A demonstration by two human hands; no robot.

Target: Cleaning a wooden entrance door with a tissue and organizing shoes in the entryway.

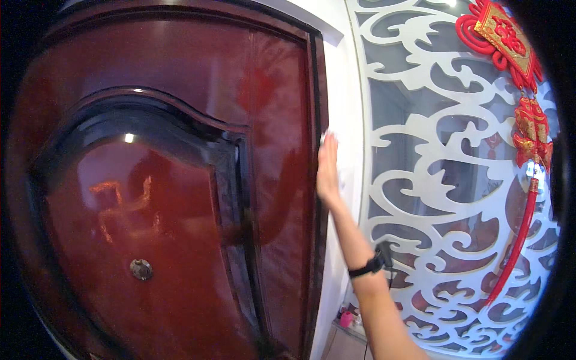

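My right hand [328, 168] is raised with its fingers stretched upward, laid along the dark outer edge of a door frame [318, 90]. A small whitish patch shows by the fingertips; whether it is a cloth under the hand cannot be made out, and the palm is hidden. A black band [370, 265] circles my right forearm. To the left of the hand stands a glossy dark red door [180, 288] with a raised, curved moulding and a round metal peephole [141, 269]. Its surface mirrors light and a blurred arm shape. My left hand is out of view.
Right of the frame runs a white wall strip [344, 90], then a white openwork scroll panel [432, 180] over glass. A red knotted ornament [506, 38] with a long red tassel [517, 243] hangs there. Low down, a pink item [346, 319] sits on a ledge.
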